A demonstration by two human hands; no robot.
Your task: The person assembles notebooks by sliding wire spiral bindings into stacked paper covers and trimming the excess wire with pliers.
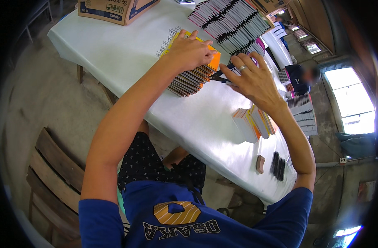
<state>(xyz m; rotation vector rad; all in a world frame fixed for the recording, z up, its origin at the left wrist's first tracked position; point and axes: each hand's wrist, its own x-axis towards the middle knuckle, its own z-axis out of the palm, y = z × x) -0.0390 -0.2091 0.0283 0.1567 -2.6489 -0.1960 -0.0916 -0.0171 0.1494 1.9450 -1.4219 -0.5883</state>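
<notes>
A stack of spiral-bound notebooks (186, 84) with yellow and orange covers lies on the white-covered table, dark wire coils facing me. My left hand (191, 52) rests on top of the stack, its fingers spread over the upper cover. In my right hand (255, 80), which wears a ring, is a pair of pliers (216, 77) with dark jaws. The jaws touch or nearly touch the coil ends at the stack's right edge; exact contact is too small to tell. Loose wire coils (167, 42) show just beyond the stack on the left.
Large piles of bound notebooks (232, 25) stand at the back. A cardboard box (114, 10) sits far left. Unbound booklets (255, 123), a brown block (260, 164) and black coils (277, 166) lie to the right. Another person (300, 78) is beyond the table; a wooden chair (56, 173) stands left.
</notes>
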